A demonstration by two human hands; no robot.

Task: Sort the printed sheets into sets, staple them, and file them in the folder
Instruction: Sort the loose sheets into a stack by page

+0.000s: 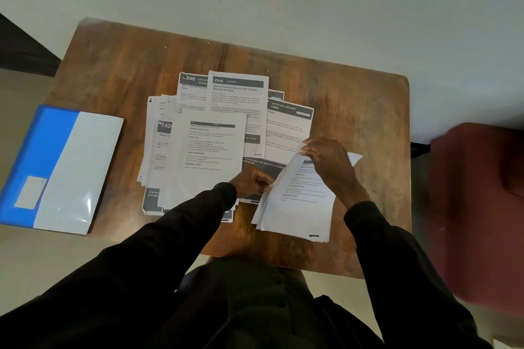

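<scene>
Several printed sheets [209, 147] lie spread and overlapping in the middle of the wooden table [113, 65]. A small stack of sheets [300, 207] is lifted at a tilt at the table's near right. My left hand [253, 183] pinches the stack's left edge. My right hand [329, 163] grips its top edge, fingers curled over the paper. A blue and white folder [61, 170] lies closed at the table's left edge, partly hanging over it. No stapler shows.
A dark red upholstered seat [479, 207] stands just right of the table. The pale floor surrounds the table. Bare wood shows at the far side and the right corner. My dark sleeves cover the near edge.
</scene>
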